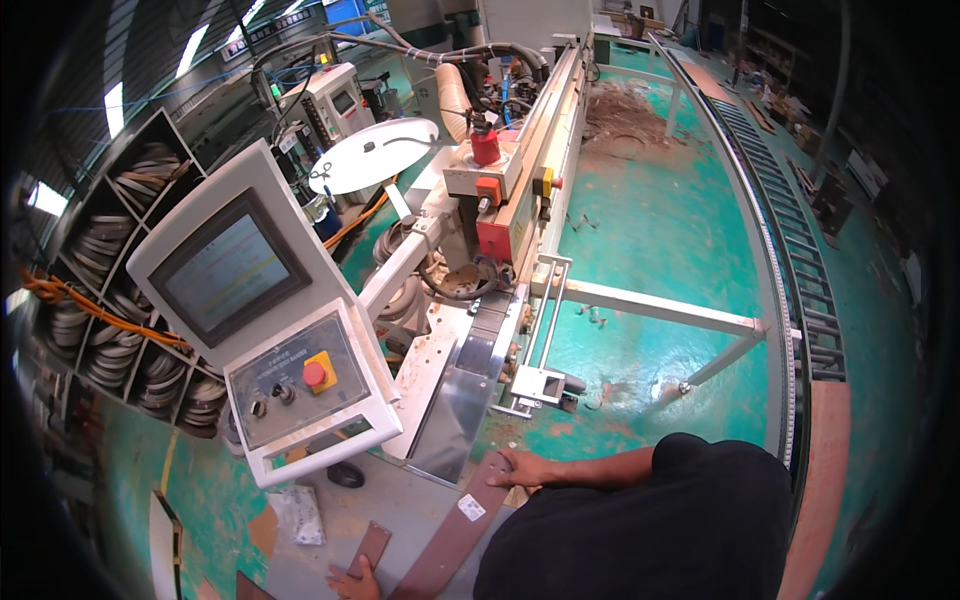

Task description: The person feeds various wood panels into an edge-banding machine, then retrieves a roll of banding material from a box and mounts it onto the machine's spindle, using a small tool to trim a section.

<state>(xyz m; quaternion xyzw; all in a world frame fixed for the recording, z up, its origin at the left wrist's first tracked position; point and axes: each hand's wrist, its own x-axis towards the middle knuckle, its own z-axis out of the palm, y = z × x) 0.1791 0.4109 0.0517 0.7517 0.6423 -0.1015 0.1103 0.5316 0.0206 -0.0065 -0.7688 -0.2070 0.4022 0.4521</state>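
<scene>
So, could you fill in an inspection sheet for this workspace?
Surface: grey tabletop in front of the control panel.
Things in hand: long brown board with a white label; shorter brown piece to its left.
Clutter: plastic bag, contents unclear; dark rounded object.
Hands: right hand grips one end of the long brown board; left hand touches the shorter brown piece.
Cables: orange cable by the coiled strips.
Surroundings: green floor, roller conveyor.
</scene>
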